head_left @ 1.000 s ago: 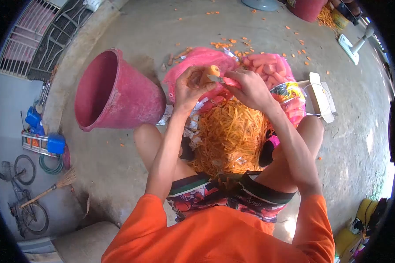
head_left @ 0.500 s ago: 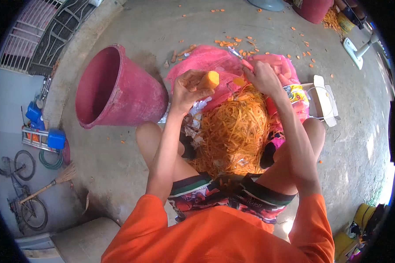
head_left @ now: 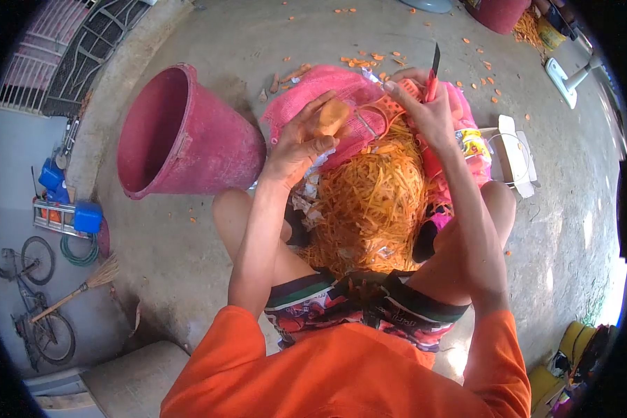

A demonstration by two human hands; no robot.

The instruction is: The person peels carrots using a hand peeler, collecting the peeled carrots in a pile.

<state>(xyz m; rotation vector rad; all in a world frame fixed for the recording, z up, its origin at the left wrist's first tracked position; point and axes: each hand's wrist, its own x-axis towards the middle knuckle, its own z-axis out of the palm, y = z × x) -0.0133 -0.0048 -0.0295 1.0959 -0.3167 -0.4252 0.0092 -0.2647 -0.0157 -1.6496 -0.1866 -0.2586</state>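
Observation:
My left hand is wrapped round a thick carrot, its blunt end pointing up and to the right. In my right hand is a knife with a red handle, its dark blade standing up past the fingers. The same hand holds an orange peeler that reaches left towards the carrot, apart from it. Below both hands, a big heap of carrot peelings lies between my legs. Pink mesh sacking is spread behind the left hand.
A large pink tub lies tilted at the left. Pink bags and a white open box are to the right. Carrot slices litter the concrete floor. Another pink tub stands at the far right.
The knife has swung from pointing left to pointing up in my right hand, and the orange peeler has come into view there. The carrot's end has turned in my left hand.

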